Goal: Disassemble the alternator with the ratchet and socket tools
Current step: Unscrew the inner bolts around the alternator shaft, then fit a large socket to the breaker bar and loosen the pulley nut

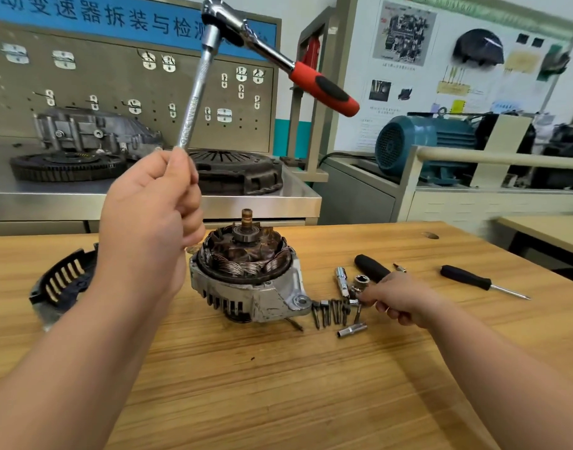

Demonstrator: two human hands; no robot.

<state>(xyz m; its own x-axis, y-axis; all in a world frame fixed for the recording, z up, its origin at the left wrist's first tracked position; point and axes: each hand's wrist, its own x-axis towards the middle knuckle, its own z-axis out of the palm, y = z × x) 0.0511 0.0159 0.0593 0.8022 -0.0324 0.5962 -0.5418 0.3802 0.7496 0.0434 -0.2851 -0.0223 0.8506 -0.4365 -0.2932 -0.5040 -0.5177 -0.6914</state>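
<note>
The left hand [149, 216] is curled tight round the lower end of the extension bar [197, 89], holding the red-handled ratchet [278, 56] high above the alternator [246, 274] on the wooden table [278, 384], while the right hand [398, 297] pinches a chrome socket [360, 283] just right of it.

sockets [351, 306] right of alternator [246, 271]

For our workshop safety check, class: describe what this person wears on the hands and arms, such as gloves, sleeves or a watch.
No gloves: the left hand and right hand are bare. Both forearms are uncovered to the picture's edge, with no sleeve, watch or wristband in view. A pale glint on one right-hand finger might be a ring; too small to tell.
</note>
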